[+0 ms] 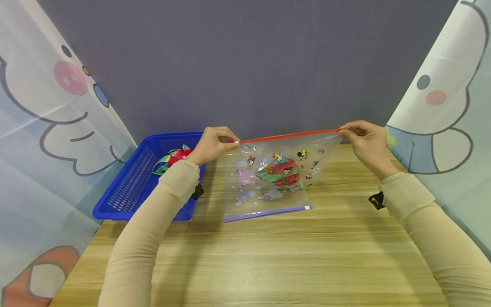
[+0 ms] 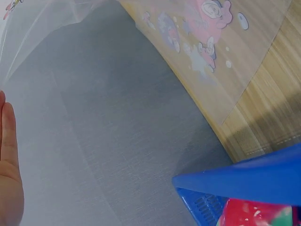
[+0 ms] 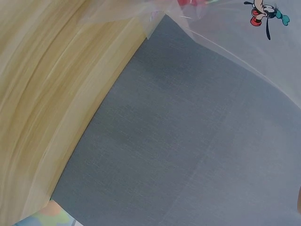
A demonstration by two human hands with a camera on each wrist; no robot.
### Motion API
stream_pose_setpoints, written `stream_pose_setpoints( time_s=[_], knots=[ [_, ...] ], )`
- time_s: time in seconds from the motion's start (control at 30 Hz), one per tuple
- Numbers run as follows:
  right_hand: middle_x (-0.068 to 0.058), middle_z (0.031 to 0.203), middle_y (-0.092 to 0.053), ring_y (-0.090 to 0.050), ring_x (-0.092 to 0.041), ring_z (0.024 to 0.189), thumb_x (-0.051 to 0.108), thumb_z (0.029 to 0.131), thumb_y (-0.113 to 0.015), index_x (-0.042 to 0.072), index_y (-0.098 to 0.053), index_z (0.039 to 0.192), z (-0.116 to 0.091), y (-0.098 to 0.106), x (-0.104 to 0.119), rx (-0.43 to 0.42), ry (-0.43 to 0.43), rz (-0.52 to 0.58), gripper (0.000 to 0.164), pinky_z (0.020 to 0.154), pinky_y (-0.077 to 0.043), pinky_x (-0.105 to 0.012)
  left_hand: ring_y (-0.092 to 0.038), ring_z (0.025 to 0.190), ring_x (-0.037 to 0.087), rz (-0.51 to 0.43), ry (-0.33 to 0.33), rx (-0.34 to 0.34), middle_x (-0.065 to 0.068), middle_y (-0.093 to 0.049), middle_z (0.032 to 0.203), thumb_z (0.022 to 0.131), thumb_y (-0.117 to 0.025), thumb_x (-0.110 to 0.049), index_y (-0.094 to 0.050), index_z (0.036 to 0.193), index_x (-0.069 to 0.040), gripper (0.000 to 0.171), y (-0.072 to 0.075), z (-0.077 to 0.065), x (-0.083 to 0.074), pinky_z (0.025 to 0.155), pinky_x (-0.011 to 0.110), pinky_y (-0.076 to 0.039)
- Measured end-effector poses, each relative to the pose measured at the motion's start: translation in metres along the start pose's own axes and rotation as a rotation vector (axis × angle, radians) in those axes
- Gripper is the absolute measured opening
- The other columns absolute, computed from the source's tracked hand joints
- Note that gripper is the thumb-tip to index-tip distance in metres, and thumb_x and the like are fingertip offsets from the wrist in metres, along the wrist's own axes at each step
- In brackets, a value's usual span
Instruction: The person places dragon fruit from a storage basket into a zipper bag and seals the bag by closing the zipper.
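A clear zip bag (image 1: 318, 153) with a red top strip and cartoon prints hangs stretched between both hands. My left hand (image 1: 212, 145) pinches the strip's left end, by a small white slider; my right hand (image 1: 368, 143) pinches the other end. Through the plastic shows a rounded red and green thing (image 1: 281, 172), its kind blurred by the prints. Under and behind it, a second clear bag (image 1: 245, 204) with a purple strip lies on the table. In the left wrist view, my left fingers (image 2: 8, 136) show at the left edge.
Left of the bags stands a blue plastic basket (image 1: 111, 192) holding a red dragon fruit (image 1: 177, 157) with green leaf tips. The wooden table (image 1: 268, 260) ends at a grey back wall (image 1: 249, 64). Cartoon-printed curtains (image 1: 30, 170) hang on both sides.
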State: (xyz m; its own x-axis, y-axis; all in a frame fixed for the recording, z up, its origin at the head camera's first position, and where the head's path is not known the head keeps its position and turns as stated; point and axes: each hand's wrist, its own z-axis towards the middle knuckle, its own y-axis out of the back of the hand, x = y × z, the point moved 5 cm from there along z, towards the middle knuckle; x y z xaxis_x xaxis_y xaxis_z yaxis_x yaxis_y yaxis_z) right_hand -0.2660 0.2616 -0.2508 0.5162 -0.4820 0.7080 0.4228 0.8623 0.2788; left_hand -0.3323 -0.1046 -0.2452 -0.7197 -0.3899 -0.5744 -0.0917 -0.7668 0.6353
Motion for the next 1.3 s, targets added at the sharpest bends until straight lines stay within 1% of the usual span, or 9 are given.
stream_pose_setpoints(
  time_s=[0.37,0.5,0.67,0.83,0.97,1.03,1.1,1.2,1.3],
  knots=[
    [0.025,0.068,-0.062,-0.060,0.007,0.064,0.003,0.081,-0.067,-0.002,-0.069,0.087,0.004,0.006,-0.009,-0.053,-0.053,0.008,0.008,0.063,-0.047,-0.008,-0.063,0.076,0.005,-0.103,0.118,-0.085,0.005,-0.067,0.086,0.078,-0.072,-0.013,-0.073,0.088,-0.005,0.012,-0.003,0.009,0.002,0.068,0.020,-0.052],
    [0.022,0.066,-0.063,-0.061,0.005,0.061,0.000,0.080,-0.067,0.003,-0.070,0.083,0.011,0.011,-0.013,-0.100,-0.087,0.087,0.005,0.062,-0.048,-0.009,-0.064,0.076,0.005,-0.156,0.096,-0.146,0.012,-0.067,0.088,0.079,-0.070,-0.006,-0.071,0.090,0.003,0.014,-0.005,0.015,-0.020,0.071,0.020,-0.053],
    [0.014,0.063,-0.066,-0.062,0.001,0.057,-0.002,0.078,-0.067,0.010,-0.070,0.077,0.021,0.027,-0.028,-0.178,-0.191,0.246,0.012,0.059,-0.050,-0.011,-0.067,0.080,0.021,-0.140,0.021,-0.228,0.020,-0.066,0.089,0.079,-0.069,0.000,-0.069,0.089,0.009,0.014,-0.018,0.036,-0.048,0.074,0.023,-0.054],
    [0.008,0.062,-0.067,-0.062,-0.002,0.054,-0.002,0.076,-0.068,0.008,-0.070,0.073,0.033,0.057,-0.034,-0.201,-0.253,0.356,0.011,0.057,-0.051,-0.012,-0.066,0.081,0.020,-0.150,-0.034,-0.309,0.015,-0.068,0.087,0.076,-0.072,-0.004,-0.071,0.087,0.004,0.014,-0.048,0.070,-0.045,0.074,0.019,-0.053],
    [0.003,0.064,-0.068,-0.064,-0.005,0.056,-0.003,0.074,-0.070,0.003,-0.070,0.074,0.039,0.087,-0.040,-0.206,-0.294,0.485,0.006,0.059,-0.052,-0.013,-0.065,0.079,0.015,-0.057,-0.175,-0.388,0.009,-0.069,0.086,0.076,-0.072,-0.014,-0.073,0.087,-0.001,0.017,-0.076,0.090,-0.052,0.073,0.014,-0.050],
    [0.002,0.068,-0.068,-0.066,-0.007,0.059,-0.003,0.072,-0.071,0.001,-0.070,0.076,0.039,0.100,-0.046,-0.181,-0.326,0.528,0.006,0.061,-0.052,-0.014,-0.065,0.079,0.014,0.009,-0.248,-0.418,0.008,-0.069,0.087,0.077,-0.071,-0.017,-0.073,0.087,-0.002,0.018,-0.091,0.090,-0.059,0.074,0.014,-0.049],
    [0.004,0.070,-0.069,-0.067,-0.005,0.062,0.000,0.073,-0.072,0.004,-0.071,0.078,0.033,0.111,-0.056,-0.120,-0.390,0.483,0.006,0.062,-0.052,-0.013,-0.065,0.079,0.013,0.050,-0.291,-0.415,0.006,-0.070,0.087,0.077,-0.071,-0.019,-0.073,0.087,-0.004,0.018,-0.107,0.085,-0.061,0.073,0.013,-0.048],
    [0.006,0.071,-0.069,-0.067,-0.004,0.064,0.000,0.077,-0.069,0.007,-0.072,0.078,0.019,0.123,-0.074,-0.014,-0.465,0.435,0.008,0.062,-0.052,-0.013,-0.065,0.078,0.012,0.050,-0.278,-0.346,0.004,-0.070,0.088,0.077,-0.071,-0.016,-0.073,0.087,-0.005,0.015,-0.130,0.073,-0.058,0.072,0.012,-0.047],
    [0.001,0.070,-0.070,-0.067,-0.007,0.064,-0.004,0.079,-0.066,0.006,-0.072,0.078,0.005,0.129,-0.089,0.018,-0.514,0.491,0.011,0.061,-0.053,-0.016,-0.064,0.078,0.011,0.003,-0.233,-0.291,0.004,-0.069,0.089,0.078,-0.070,-0.014,-0.072,0.088,-0.005,0.013,-0.142,0.062,-0.055,0.072,0.012,-0.047]
  ],
)
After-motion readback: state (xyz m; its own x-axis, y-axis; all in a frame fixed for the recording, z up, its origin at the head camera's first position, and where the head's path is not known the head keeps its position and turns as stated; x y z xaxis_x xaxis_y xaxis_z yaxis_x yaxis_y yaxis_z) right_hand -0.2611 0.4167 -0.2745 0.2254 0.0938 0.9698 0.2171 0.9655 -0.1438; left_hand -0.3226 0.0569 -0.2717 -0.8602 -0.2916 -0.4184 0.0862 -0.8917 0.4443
